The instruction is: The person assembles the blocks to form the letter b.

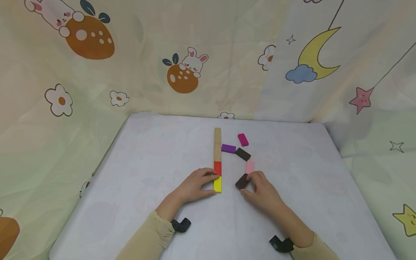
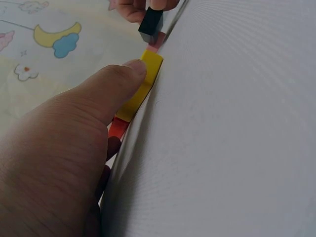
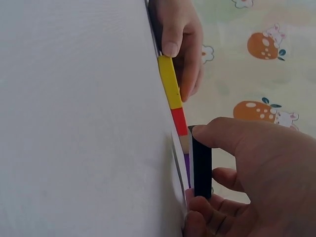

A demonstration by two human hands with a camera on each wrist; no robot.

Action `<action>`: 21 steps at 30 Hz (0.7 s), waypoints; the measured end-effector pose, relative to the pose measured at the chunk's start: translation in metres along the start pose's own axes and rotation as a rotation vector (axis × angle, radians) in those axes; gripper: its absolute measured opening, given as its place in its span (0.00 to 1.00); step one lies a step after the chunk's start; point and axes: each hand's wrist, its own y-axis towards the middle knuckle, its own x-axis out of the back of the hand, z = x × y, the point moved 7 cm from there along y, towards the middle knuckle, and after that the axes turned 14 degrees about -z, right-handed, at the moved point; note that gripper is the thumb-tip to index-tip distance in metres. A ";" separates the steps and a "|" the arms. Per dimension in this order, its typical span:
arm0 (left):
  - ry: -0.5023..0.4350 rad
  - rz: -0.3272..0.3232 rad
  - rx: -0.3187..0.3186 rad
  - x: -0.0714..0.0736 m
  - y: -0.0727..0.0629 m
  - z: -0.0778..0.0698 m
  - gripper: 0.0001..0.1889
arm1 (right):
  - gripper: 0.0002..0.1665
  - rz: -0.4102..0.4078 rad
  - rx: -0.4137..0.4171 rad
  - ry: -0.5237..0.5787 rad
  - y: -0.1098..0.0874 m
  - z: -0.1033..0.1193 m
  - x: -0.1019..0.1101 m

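A straight column of wooden blocks lies on the white table: two plain tan blocks (image 1: 217, 144), a red block (image 1: 217, 168) and a yellow block (image 1: 217, 185) nearest me. My left hand (image 1: 198, 184) holds the yellow block, thumb by its near end and fingertips about the red-yellow seam. A curve of blocks branches off to the right: a purple block (image 1: 229, 148), a black block (image 1: 243, 154) and a pink block (image 1: 249, 167). At the pink block's near end, my right hand (image 1: 264, 191) pinches another black block (image 3: 202, 165) between thumb and fingers.
A magenta block (image 1: 243, 139) lies apart, beyond the curve. The white tabletop (image 1: 146, 144) ends at a patterned cloth backdrop (image 1: 139, 65), which also hangs along both sides. Black wrist pieces (image 1: 182, 225) stick out by both sleeves.
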 end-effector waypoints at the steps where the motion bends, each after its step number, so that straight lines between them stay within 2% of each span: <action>1: 0.003 0.002 0.003 0.000 0.000 0.000 0.30 | 0.27 0.003 0.001 -0.006 0.000 0.000 -0.001; 11: 0.003 0.028 0.036 0.000 0.000 0.000 0.30 | 0.27 -0.003 0.006 -0.057 -0.003 0.001 -0.007; 21: 0.007 0.018 0.030 0.000 0.000 0.001 0.30 | 0.27 -0.016 0.029 -0.088 -0.002 0.003 -0.007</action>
